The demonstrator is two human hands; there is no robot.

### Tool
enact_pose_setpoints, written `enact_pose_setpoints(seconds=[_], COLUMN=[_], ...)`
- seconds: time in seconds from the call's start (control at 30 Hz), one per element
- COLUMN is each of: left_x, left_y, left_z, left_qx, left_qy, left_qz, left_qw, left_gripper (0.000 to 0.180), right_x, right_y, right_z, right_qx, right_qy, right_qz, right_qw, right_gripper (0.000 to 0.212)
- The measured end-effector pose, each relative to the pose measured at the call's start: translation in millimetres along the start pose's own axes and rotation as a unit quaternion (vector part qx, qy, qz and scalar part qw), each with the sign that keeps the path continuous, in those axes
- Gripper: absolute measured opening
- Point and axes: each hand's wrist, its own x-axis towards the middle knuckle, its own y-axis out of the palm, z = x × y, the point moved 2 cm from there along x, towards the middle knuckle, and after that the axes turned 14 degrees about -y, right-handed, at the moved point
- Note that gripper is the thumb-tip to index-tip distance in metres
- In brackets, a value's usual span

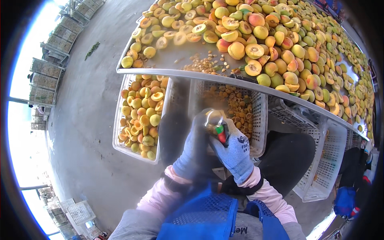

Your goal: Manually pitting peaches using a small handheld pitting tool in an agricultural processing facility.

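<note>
Both my hands wear light blue knit gloves and meet above my lap, in front of the table edge. My right hand (237,154) is closed around a small hand tool with a red, green and black handle (221,134); its working end cannot be made out. My left hand (191,144) is smeared by motion and curls against a round yellowish fruit (214,117), which looks like a peach or apricot. The fruit sits between the hands at the tool. Below it, a white crate (262,120) holds orange fruit pieces and pits, partly hidden by my hands.
A metal-edged table (172,73) bears a heap of whole and halved fruit (280,48) and loose pits (206,64). At left stands a crate (116,138) of fruit halves. Another white crate (320,176) is right of my knee. A person's legs (352,168) show far right.
</note>
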Motion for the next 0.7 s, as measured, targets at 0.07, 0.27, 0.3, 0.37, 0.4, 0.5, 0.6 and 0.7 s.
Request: enact_pose_setpoints(seconds=[0.07,0.27,0.3,0.37,0.4,0.5,0.6,0.7], left_x=[9,-8,-10,-14,-17,-19,-15,-26], left_y=[-12,-1,-3,-8,-6,-9,-19,-28], left_z=[33,24,24,27,24,19,21,4], left_qx=[0.065,-0.062,-0.065,-0.211,-0.158,-0.168,-0.184,-0.128], left_qy=[0.099,0.006,0.009,-0.114,-0.064,-0.079,-0.072,-0.029], left_qz=[-0.005,0.025,0.025,0.065,0.047,0.005,0.011,-0.07], left_qw=[0.993,0.998,0.998,0.969,0.984,0.983,0.98,0.989], left_gripper=[0.042,0.04,0.04,0.047,0.05,0.052,0.05,0.043], right_x=[-2,-17,-18,-24,-24,-23,-22,-31], right_y=[1,2,-2,-9,-11,-20,-22,-16], right_z=[0,-7,-2,6,11,1,-7,-21], right_qx=[-0.092,-0.018,-0.019,0.381,0.362,0.31,0.263,0.239], right_qy=[-0.048,-0.102,-0.105,0.2,0.164,0.183,0.203,0.202], right_qz=[-0.003,-0.051,-0.049,-0.03,-0.066,-0.161,-0.156,-0.135], right_qw=[0.995,0.993,0.993,0.902,0.915,0.919,0.93,0.94], right_gripper=[0.032,0.021,0.021,0.016,0.014,0.024,0.024,0.026])
